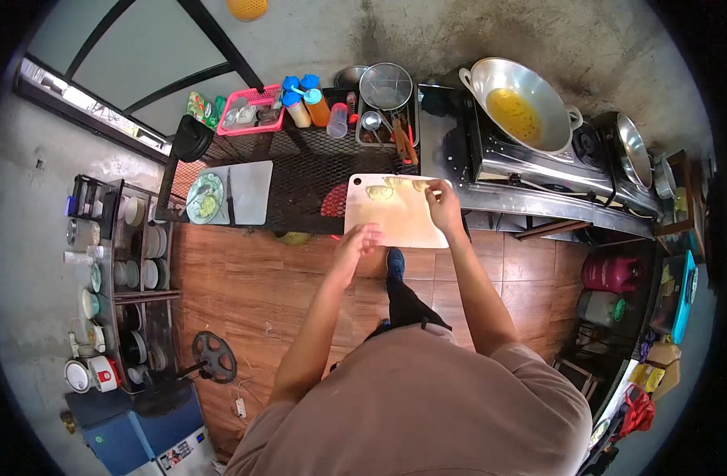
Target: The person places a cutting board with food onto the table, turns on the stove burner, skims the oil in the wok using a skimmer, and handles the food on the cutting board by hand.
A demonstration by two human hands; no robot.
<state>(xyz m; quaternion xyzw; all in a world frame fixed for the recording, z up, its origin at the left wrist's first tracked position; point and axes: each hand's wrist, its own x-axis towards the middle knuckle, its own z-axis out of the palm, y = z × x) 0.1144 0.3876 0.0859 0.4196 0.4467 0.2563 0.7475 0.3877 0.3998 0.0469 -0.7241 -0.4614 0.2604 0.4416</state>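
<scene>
A light cutting board [399,222] with a hole in one corner lies before me, reaching past the counter's front edge. Pale yellowish, flattened food pieces [378,192] lie along its far side; their kind is not clear. At the far right corner, my right hand [443,208] is closed in a pinch on one such piece [419,185]. My left hand [359,243] is by the board's near left corner, fingers stretched out and apart, holding nothing. Whether it touches the board I cannot tell.
Right of the board, a large wok [530,103] with yellow oil sits on the gas stove [530,176]. To the left are a white board [256,190], a knife [230,194] and a green plate [205,198]. Sauce bottles [317,107], a pink basket [252,111] and a utensil tray [375,143] stand behind.
</scene>
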